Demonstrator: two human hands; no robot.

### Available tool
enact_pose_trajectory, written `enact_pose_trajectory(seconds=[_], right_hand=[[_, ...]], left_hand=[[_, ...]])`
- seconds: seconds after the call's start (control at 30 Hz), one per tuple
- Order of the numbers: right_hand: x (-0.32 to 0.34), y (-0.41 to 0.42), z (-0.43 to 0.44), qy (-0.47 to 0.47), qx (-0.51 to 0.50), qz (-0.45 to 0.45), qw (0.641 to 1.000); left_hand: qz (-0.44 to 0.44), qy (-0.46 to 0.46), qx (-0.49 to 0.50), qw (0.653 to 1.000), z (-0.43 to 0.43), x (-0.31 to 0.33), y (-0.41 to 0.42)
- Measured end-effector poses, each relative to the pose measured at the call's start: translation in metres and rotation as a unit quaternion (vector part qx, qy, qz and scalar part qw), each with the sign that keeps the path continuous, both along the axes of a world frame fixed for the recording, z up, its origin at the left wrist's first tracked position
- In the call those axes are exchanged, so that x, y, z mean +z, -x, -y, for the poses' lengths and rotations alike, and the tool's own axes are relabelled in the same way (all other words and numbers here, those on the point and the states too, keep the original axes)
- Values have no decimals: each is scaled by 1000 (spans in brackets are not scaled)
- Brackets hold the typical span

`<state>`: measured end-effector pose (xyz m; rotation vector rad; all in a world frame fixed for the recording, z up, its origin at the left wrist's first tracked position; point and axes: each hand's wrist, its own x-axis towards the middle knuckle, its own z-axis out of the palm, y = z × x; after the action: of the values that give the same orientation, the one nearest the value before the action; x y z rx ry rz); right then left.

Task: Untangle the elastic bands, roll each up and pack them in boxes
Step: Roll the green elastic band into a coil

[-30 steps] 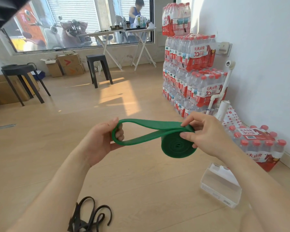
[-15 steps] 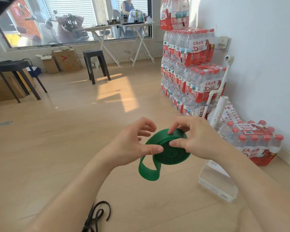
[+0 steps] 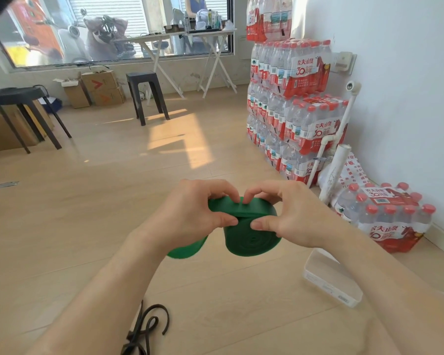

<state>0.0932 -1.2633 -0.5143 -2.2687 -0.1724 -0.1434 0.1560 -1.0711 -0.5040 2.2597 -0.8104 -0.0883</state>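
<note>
A wide green elastic band [image 3: 251, 239] is mostly wound into a thick roll, held in the air in front of me. My right hand [image 3: 292, 213] pinches the roll from the right, thumb on its front face. My left hand [image 3: 190, 213] pinches the strip where it meets the roll. A short loose loop of the band hangs below my left palm. Thin black bands [image 3: 146, 326] lie tangled on the floor by my left forearm. A clear plastic box [image 3: 331, 278] lies on the floor at the lower right.
Stacked packs of water bottles [image 3: 292, 103] stand along the right wall, with one pack [image 3: 385, 216] on the floor near the box. White pipes [image 3: 336, 155] lean there too. Black stools [image 3: 146, 96] and cardboard boxes [image 3: 100, 88] are farther back on the wooden floor.
The open loop of green band has been wound onto the roll, leaving a short tail. My left hand has moved right from the loop's far end and now pinches beside my right hand.
</note>
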Motion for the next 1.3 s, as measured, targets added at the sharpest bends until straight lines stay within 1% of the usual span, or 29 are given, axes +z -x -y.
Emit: enact_pose_trajectory(seconds=[0.07, 0.17, 0.43, 0.57, 0.67, 0.93, 1.07, 1.2, 1.3], right_hand=[[0, -1, 1, -13, -4, 10, 1000], [0, -2, 3, -25, -18, 21, 999], [2, -1, 5, -86, -54, 37, 994], [3, -1, 6, -183, -73, 31, 980], [3, -2, 4, -228, -81, 37, 970], [7, -4, 2, -346, -115, 68, 929], [7, -5, -1, -396, -132, 70, 906], [8, -3, -8, -483, -145, 58, 862], [5, -5, -10, -512, -153, 57, 844]], left_hand=[[-14, 24, 6, 1000, -2, 0, -2], [-62, 59, -10, 996, -4, -2, -3], [-98, 132, 8, 986, 0, -9, -2], [-118, 173, 17, 978, 5, -12, -1], [-124, 187, 22, 974, 8, -10, 1], [-129, 242, 67, 959, 6, -13, -1], [-160, 283, 71, 943, 6, -12, -2], [-177, 336, 82, 922, 9, -11, -2], [-176, 370, 77, 909, 16, -13, 2]])
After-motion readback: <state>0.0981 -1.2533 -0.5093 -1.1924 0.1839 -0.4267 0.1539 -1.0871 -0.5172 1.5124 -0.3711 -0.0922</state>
